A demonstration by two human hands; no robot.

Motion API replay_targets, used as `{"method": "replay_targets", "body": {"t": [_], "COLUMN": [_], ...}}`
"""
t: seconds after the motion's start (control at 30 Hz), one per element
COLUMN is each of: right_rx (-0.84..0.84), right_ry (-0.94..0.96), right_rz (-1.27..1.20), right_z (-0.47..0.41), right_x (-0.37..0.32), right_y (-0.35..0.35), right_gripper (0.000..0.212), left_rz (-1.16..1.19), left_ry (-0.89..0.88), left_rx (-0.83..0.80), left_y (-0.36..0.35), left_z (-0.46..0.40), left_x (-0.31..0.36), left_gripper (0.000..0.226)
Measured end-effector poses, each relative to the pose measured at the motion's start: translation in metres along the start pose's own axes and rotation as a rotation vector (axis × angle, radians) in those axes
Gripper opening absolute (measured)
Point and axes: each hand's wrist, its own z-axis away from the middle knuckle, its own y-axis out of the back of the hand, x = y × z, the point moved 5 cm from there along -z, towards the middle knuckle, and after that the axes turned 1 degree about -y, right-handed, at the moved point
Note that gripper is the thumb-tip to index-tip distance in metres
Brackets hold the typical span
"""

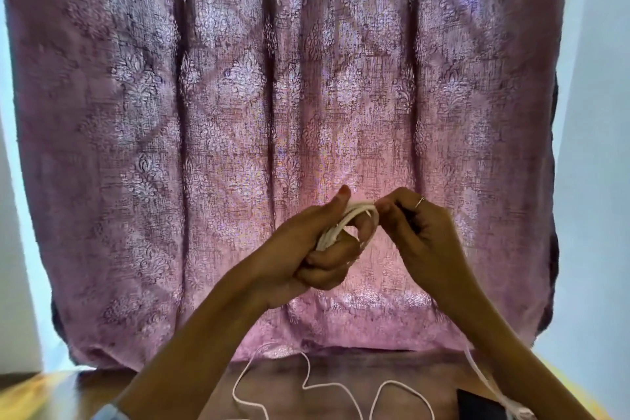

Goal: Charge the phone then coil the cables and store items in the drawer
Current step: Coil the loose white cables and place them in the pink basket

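Observation:
My left hand (317,249) holds a small coil of white cable (344,223) wound around its fingers, raised in front of a pink curtain. My right hand (419,232), with a ring on one finger, pinches the cable's strand at the top of the coil. Another white cable (327,385) lies in loose loops on the brown table (279,382) below. A dark phone (480,406) shows at the bottom right, partly hidden by my right forearm, with a white cable (484,375) running down to it.
A patterned pink curtain (272,112) fills most of the view behind my hands. Pale walls (596,147) flank it on both sides. A yellow patterned cloth (30,395) lies at the bottom left corner.

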Motion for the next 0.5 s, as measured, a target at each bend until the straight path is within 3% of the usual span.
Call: {"method": "replay_targets", "body": {"t": [0.1, 0.27, 0.5], "right_rx": [-0.012, -0.050, -0.096], "right_ry": [-0.138, -0.383, -0.492], "right_rz": [-0.282, -0.500, -0.563], "right_z": [0.005, 0.023, 0.029], "right_x": [0.008, 0.018, 0.030], "right_y": [-0.012, -0.041, -0.049], "right_gripper": [0.047, 0.027, 0.027], "left_rz": [0.182, 0.434, 0.312], "left_ry": [-0.043, -0.217, -0.264], "left_rx": [-0.023, -0.073, 0.181], "left_y": [-0.001, 0.001, 0.012], "left_z": [-0.003, -0.012, -0.018], "left_x": [0.000, 0.003, -0.002], "left_gripper": [0.046, 0.041, 0.035]}}
